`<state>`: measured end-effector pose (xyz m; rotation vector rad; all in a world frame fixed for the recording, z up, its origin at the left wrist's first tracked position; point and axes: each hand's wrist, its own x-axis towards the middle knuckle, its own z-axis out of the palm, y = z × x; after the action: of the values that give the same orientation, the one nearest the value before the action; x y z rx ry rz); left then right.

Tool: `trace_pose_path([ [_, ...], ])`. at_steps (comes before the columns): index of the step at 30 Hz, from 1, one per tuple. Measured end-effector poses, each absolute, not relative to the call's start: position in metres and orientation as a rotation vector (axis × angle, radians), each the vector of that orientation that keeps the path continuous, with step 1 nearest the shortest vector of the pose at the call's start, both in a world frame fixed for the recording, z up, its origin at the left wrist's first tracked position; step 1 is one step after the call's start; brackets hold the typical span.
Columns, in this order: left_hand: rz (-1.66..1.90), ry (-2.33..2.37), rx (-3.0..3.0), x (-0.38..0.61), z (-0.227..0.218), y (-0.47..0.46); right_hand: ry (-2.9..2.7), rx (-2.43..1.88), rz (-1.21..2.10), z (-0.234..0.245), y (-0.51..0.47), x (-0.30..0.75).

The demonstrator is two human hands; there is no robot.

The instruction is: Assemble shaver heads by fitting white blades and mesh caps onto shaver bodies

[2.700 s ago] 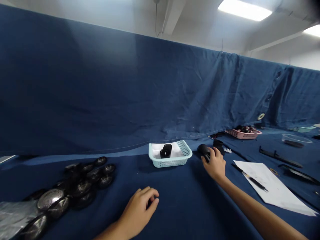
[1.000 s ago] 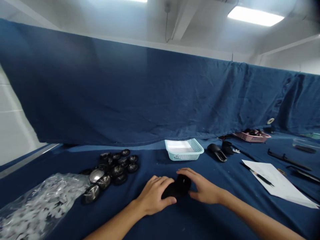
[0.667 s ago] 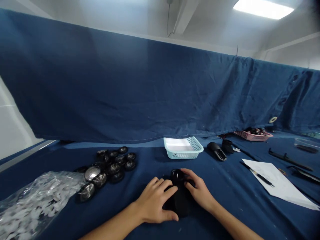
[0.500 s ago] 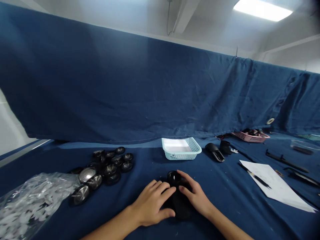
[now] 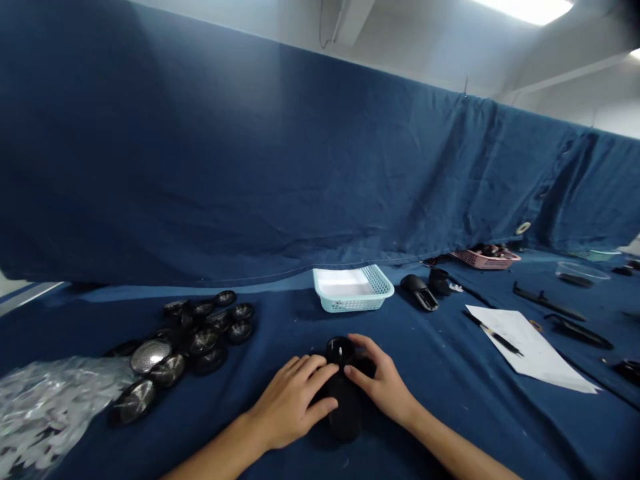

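In the lower middle of the head view a black elongated housing [image 5: 345, 415] lies on the blue cloth, its round cup-shaped end pointing away from me. A small white peg [image 5: 341, 351] stands inside the cup. My left hand [image 5: 295, 402] rests against the left side, fingertips near the neck below the cup and thumb by the body. From the right, my right hand [image 5: 384, 381] has its index finger along the cup rim and its thumb at the neck. Fingers partly cover the housing. Both hands are closed around it.
At the left are several black round cups [image 5: 204, 341], a silver perforated disc [image 5: 150, 356] and a plastic bag of white parts [image 5: 60, 407]. Ahead stands a light-blue basket [image 5: 353, 305]. Rightward lie a black device [image 5: 419, 291], paper [image 5: 535, 353], a pen [image 5: 503, 342] and a pink basket [image 5: 485, 260].
The view has turned slightly, so the surroundings appear further left and a little higher. Both hands keep nearly the same hold on the black housing.
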<state>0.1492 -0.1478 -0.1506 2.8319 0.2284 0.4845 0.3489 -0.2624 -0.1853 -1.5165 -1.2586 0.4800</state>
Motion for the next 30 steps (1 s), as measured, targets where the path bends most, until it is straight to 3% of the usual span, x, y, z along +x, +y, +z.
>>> trace_pose_path([
  [19,0.42,0.227,2.9,0.15,-0.151,-0.147,-1.314,-1.513,0.592,-0.181,-0.264,0.349],
  [27,0.763,0.122,2.926,0.145,-0.145,-0.135,-1.295,-1.583,0.605,-0.183,-0.266,0.351],
  [30,0.88,0.333,2.928,0.137,-0.125,-0.106,-1.302,-1.613,0.612,-0.183,-0.267,0.351],
])
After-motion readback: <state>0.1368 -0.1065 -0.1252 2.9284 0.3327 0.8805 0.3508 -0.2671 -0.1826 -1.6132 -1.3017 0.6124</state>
